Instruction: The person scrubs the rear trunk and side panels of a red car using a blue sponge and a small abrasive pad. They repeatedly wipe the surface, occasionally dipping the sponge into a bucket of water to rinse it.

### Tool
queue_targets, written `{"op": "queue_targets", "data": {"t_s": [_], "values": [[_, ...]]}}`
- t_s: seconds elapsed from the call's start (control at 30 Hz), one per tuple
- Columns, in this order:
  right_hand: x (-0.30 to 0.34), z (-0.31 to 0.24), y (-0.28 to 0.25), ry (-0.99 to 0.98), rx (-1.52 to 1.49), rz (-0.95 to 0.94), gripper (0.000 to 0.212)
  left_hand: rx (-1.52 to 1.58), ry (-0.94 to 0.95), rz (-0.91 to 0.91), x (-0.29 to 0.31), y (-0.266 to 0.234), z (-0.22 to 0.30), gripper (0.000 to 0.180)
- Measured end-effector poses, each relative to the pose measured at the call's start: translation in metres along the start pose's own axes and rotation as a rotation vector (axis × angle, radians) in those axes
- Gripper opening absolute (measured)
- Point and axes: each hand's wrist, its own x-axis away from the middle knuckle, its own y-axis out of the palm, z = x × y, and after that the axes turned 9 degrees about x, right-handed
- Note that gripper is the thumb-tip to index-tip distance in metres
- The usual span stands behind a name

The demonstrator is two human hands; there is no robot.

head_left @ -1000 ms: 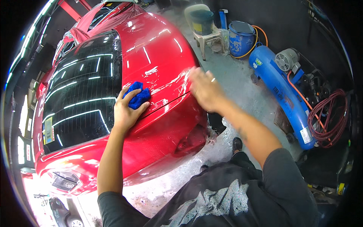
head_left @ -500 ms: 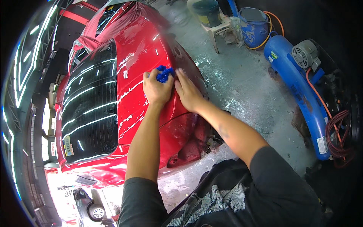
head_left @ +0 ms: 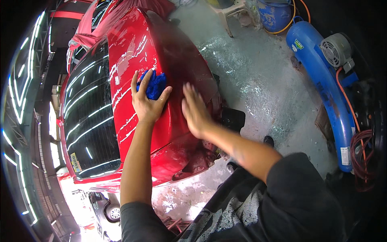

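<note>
A crumpled blue cloth [head_left: 153, 86] lies under my left hand [head_left: 145, 105] on the glossy red car body [head_left: 131, 74]. The fingers and thumb of that hand curve round the cloth and press it to the red panel beside the dark rear window [head_left: 90, 117]. My right hand [head_left: 195, 111] is a little to the right, over the duller side of the body. Its fingers stretch out straight, smeared by motion, with nothing in them. Whether its palm touches the panel I cannot tell.
On the right lies a long blue compressor tank [head_left: 322, 86] with a grey motor [head_left: 337, 49] and an orange hose [head_left: 346, 92]. A pale stool [head_left: 231, 12] and a blue drum [head_left: 275, 16] stand at the back. Red sheeting [head_left: 86, 38] drapes the car's far part.
My left hand has slid left and spread its fingers more, showing more cloth. The right hand has come away from it, lower and nearer me. The whole view has shifted.
</note>
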Motion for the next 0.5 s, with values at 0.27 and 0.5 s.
{"op": "queue_targets", "data": {"t_s": [0.27, 0.5], "values": [[-0.064, 0.062, -0.013, 0.268, 0.104, -0.103, 0.065, -0.101, -0.123, 0.047, -0.023, 0.026, -0.001, 0.037], [0.069, 0.01, -0.015, -0.004, 0.095, -0.211, 0.068, -0.113, -0.157, 0.048, -0.014, 0.017, -0.006, 0.036]]}}
